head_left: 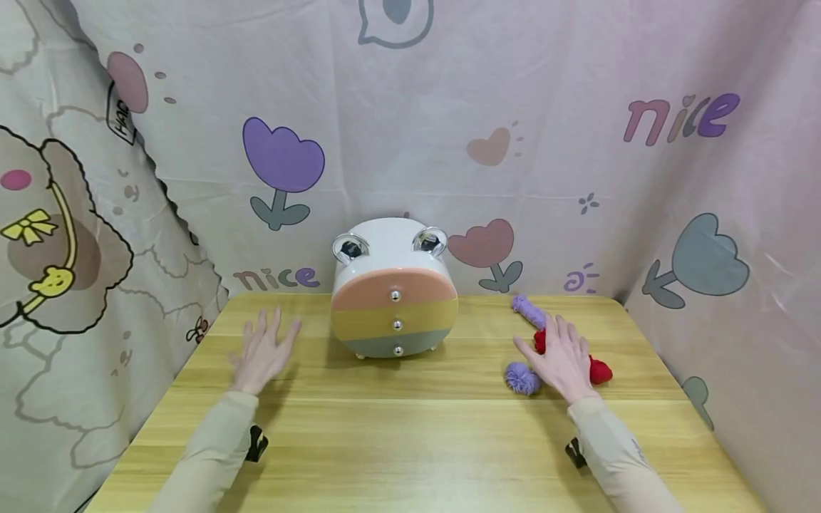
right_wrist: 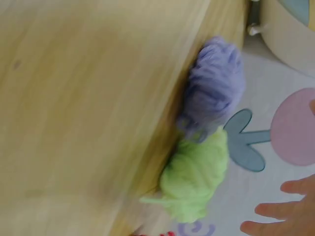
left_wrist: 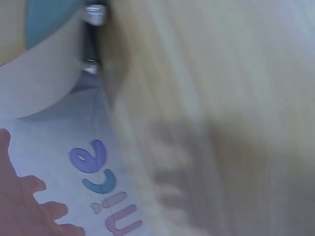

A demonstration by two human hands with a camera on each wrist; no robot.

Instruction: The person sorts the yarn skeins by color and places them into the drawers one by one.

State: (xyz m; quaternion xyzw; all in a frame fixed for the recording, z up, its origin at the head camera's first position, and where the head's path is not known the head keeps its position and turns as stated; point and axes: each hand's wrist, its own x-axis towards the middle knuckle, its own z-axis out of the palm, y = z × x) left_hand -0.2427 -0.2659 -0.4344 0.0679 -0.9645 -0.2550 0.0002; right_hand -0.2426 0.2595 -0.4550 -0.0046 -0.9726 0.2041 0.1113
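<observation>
Hovering right hand (head_left: 561,360): back upward, over the yarn near the table's (head_left: 398,442) far right corner; its fingers are spread and clamped on nothing, and the right wrist view shows the fingertips apart from the yarn visible there.
Left hand (head_left: 261,356): raised between the cabinet and the table's left edge; its fingers stand apart, the grip empty.
Purple yarn: a fluffy, round lavender yarn ball (head_left: 522,378) lies just left of the right hand; a long, twisted lavender yarn skein (head_left: 529,312) lies close to the table's far edge.
Red yarn: bright red, soft yarn (head_left: 600,371) shows on both sides of the right hand; I cannot tell whether it is one bundle or two.
Green yarn: a lime-green, loosely wound yarn bundle (right_wrist: 194,177) touches a purple one in the right wrist view.
Cabinet: a glossy white, frog-eyed oval cabinet with pink, yellow and grey-green fronts (head_left: 417,317) stands slightly left of the middle of the table's far edge; its round silver knobs (head_left: 397,325) face the front edge.
Reach: the step looks like a reach for yarn; best to choose one bundle and lower straight onto it, keeping the other fingers off its neighbours.
Pinch: take the thick middle gently, since soft windings may squash or slip.
Loose ends: check for a trailing strand before lifting; it could snag the next bundle.
</observation>
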